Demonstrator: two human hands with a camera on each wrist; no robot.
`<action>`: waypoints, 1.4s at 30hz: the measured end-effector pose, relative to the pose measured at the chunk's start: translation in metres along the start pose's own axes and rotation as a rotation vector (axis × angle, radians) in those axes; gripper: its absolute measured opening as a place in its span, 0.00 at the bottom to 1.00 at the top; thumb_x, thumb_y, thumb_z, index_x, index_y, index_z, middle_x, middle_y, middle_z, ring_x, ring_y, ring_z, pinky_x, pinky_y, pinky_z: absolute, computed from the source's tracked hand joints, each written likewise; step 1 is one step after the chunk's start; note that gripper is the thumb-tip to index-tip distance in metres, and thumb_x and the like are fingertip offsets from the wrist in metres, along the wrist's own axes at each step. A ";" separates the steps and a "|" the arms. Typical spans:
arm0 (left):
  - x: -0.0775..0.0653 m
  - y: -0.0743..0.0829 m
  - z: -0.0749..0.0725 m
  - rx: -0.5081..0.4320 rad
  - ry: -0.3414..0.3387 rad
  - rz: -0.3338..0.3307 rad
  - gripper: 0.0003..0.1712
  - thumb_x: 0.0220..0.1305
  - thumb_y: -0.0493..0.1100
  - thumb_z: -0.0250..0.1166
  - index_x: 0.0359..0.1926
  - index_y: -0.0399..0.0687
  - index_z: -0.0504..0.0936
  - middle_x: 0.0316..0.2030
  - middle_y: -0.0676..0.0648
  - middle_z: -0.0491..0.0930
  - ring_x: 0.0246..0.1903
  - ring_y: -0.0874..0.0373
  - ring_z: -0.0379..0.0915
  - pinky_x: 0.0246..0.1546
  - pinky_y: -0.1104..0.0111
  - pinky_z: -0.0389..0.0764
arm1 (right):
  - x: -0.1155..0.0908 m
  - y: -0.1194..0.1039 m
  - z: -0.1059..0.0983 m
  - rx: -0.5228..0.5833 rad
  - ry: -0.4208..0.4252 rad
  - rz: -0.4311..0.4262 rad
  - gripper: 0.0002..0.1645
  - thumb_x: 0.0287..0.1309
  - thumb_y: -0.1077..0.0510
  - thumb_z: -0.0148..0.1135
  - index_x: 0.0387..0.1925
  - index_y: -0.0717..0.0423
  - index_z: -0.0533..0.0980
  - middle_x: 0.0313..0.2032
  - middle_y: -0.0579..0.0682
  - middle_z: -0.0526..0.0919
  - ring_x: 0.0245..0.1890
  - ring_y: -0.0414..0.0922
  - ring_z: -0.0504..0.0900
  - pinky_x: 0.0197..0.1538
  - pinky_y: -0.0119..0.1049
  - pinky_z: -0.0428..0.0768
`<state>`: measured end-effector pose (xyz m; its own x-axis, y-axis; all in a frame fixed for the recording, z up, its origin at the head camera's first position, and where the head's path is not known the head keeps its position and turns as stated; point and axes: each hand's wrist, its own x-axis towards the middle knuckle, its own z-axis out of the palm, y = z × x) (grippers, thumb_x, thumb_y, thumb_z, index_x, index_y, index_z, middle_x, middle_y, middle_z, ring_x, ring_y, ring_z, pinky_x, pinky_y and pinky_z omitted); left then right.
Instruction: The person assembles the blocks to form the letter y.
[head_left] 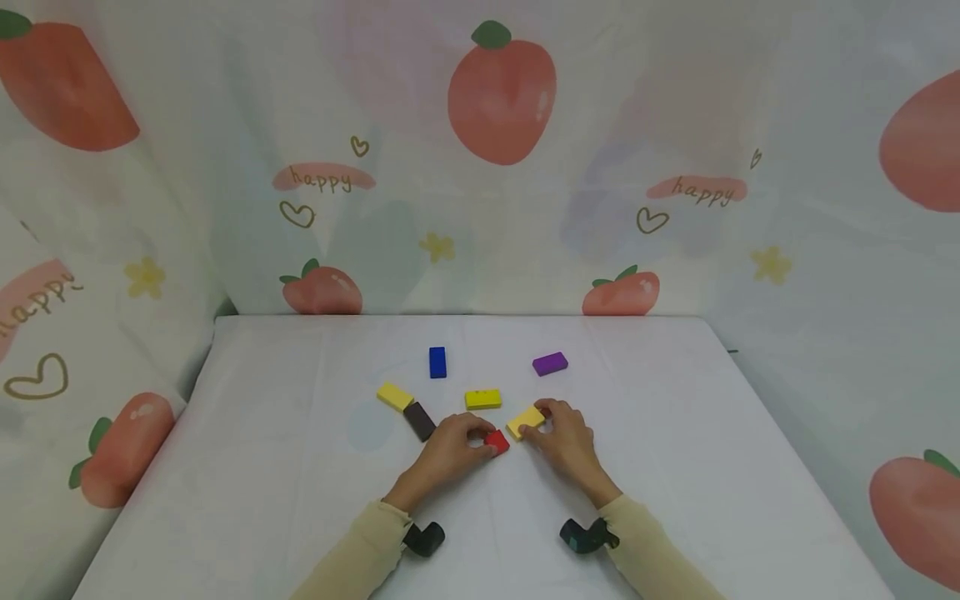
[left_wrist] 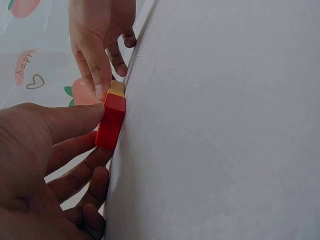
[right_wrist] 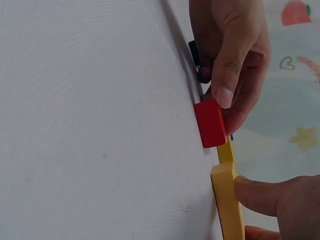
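Note:
Between thumb and fingers, my left hand pinches a red block low over the white tabletop. To its right, my right hand grips a light yellow block by its sides, thumb near and fingers at the far end. The left wrist view shows the red block upright on the cloth, with the yellow block behind it. In the right wrist view the thumb presses the yellow block, and the red block stands beyond it, a small gap between them.
Behind the hands lies a bright yellow block. Farther back are a blue block and a purple block. Left of the left hand, a dark brown block lies end to end with another pale yellow block. A printed curtain borders the table.

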<state>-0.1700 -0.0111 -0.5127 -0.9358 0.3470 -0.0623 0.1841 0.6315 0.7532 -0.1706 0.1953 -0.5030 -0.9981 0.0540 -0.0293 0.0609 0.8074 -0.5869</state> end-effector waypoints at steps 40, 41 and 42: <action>0.001 0.007 0.002 0.061 0.036 -0.004 0.19 0.61 0.48 0.70 0.53 0.54 0.85 0.45 0.54 0.83 0.42 0.61 0.70 0.42 0.68 0.74 | 0.012 0.003 0.005 -0.035 -0.056 -0.075 0.32 0.55 0.47 0.71 0.61 0.50 0.75 0.59 0.53 0.78 0.60 0.54 0.71 0.59 0.59 0.61; 0.002 0.007 0.002 0.065 0.034 -0.007 0.19 0.61 0.49 0.70 0.54 0.54 0.85 0.45 0.54 0.83 0.42 0.61 0.70 0.42 0.68 0.74 | 0.013 0.003 0.005 -0.035 -0.058 -0.077 0.32 0.55 0.47 0.70 0.61 0.50 0.75 0.59 0.53 0.78 0.60 0.54 0.71 0.59 0.59 0.61; 0.002 0.007 0.002 0.069 0.034 -0.008 0.19 0.61 0.49 0.70 0.54 0.54 0.85 0.44 0.54 0.83 0.42 0.61 0.70 0.41 0.69 0.74 | 0.013 0.004 0.005 -0.035 -0.060 -0.078 0.32 0.55 0.47 0.70 0.61 0.49 0.75 0.59 0.53 0.78 0.61 0.54 0.70 0.59 0.59 0.61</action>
<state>-0.1699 -0.0044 -0.5088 -0.9469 0.3184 -0.0452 0.1954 0.6811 0.7056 -0.1832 0.1961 -0.5092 -0.9985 -0.0443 -0.0333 -0.0180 0.8277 -0.5609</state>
